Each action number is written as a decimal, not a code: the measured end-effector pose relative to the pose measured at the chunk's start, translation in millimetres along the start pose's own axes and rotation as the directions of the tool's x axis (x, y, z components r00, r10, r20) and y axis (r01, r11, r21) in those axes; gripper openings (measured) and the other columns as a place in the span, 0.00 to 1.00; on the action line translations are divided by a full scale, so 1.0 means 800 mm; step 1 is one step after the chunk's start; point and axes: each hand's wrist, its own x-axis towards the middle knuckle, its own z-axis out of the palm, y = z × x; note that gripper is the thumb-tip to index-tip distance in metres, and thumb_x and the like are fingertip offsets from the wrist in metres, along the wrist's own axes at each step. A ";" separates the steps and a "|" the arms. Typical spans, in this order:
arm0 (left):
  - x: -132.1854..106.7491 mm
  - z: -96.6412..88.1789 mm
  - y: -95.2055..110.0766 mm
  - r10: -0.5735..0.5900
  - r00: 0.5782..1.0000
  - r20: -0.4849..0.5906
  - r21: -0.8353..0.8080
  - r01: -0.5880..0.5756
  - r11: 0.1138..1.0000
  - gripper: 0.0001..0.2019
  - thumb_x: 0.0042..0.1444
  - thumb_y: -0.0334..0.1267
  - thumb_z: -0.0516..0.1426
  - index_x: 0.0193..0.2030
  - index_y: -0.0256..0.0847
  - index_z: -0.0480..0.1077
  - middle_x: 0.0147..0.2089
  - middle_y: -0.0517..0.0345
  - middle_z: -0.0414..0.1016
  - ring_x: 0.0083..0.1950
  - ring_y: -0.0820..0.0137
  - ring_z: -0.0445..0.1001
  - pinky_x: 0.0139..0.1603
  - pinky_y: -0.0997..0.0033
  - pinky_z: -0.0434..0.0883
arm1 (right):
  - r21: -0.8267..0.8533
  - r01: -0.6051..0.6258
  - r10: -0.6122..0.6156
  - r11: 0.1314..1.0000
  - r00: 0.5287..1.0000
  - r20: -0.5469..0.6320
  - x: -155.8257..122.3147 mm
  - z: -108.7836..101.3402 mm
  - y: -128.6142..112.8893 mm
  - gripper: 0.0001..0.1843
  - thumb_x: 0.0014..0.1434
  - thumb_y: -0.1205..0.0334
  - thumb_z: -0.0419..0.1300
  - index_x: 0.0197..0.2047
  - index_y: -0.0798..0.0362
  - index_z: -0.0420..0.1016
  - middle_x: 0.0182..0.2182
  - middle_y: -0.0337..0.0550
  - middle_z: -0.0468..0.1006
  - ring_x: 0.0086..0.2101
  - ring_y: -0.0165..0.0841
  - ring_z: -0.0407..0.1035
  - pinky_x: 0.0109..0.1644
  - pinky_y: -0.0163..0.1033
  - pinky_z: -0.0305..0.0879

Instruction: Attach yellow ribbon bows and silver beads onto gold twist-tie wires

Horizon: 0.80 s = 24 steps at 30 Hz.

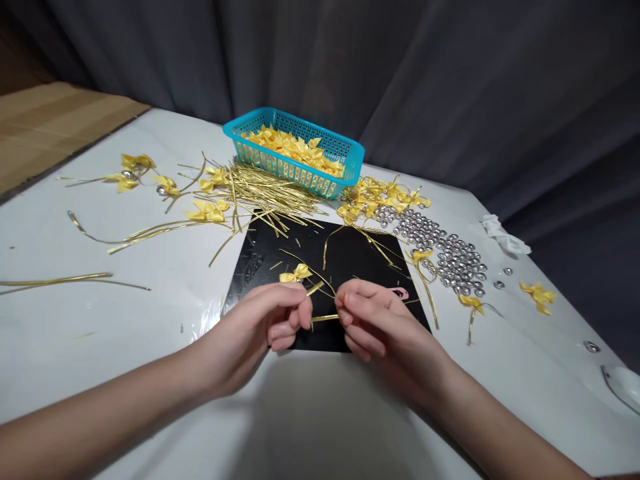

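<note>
1. Two bare hands, the left hand (pixel 270 313) at 8 o'clock and the right hand (pixel 375 313) at 4, are facing each other over a flat black mat (pixel 320 340); its middle is serving as the clock's centre, and 12 is pointing away from the person.
2. The left hand is curling its fingers, thumb pressing near the forefinger, and a short, shiny gold end (pixel 315 289) is poking out of that pinch.
3. The right hand is pinching between thumb and forefinger, its other fingers loosely bent.
4. A narrow, shiny gold strip (pixel 325 318) is spanning the gap between the hands, near the centre towards 6; two-sided gripping is probably steadying it. Whether the short end is belonging to it, I cannot tell.
5. A yellow satin ribbon bow (pixel 296 273) is lying on the mat towards 10, just beyond the left hand; the dark surface is presumably making bright pieces easier to see.
6. On the white table (pixel 150 347), loose gold strips (pixel 270 190) are lying heaped at 11, a teal plastic basket (pixel 354 167) is holding yellow bows near 12, and shiny silver beads (pixel 457 263) are spreading around 3, likely sorted for easy reach.
</note>
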 end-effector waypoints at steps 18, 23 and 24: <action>-0.001 -0.004 -0.004 -0.059 0.991 0.119 0.419 0.004 0.908 0.15 0.54 0.35 0.50 0.17 0.39 0.62 0.15 0.67 0.51 0.19 0.77 0.47 0.20 0.73 0.46 | -0.112 -0.109 0.108 0.988 0.994 -0.018 -0.006 0.004 0.000 0.14 0.45 0.59 0.68 0.25 0.57 0.67 0.12 0.26 0.53 0.13 0.15 0.41 0.14 0.24 0.37; -0.003 -0.005 -0.002 -0.060 0.993 0.099 0.492 0.004 0.871 0.15 0.55 0.37 0.50 0.18 0.39 0.63 0.17 0.66 0.53 0.20 0.76 0.49 0.21 0.73 0.47 | -0.206 -0.111 0.105 0.972 0.994 -0.042 -0.007 0.006 0.001 0.13 0.45 0.60 0.68 0.26 0.57 0.68 0.11 0.26 0.55 0.13 0.16 0.43 0.14 0.26 0.35; -0.003 -0.004 -0.001 -0.063 0.993 0.098 0.490 0.007 0.872 0.15 0.55 0.37 0.50 0.19 0.39 0.63 0.17 0.66 0.53 0.20 0.76 0.49 0.21 0.73 0.47 | -0.214 -0.112 0.104 0.970 0.993 -0.051 -0.007 0.007 0.000 0.13 0.44 0.60 0.68 0.25 0.57 0.68 0.11 0.26 0.55 0.13 0.16 0.43 0.15 0.26 0.34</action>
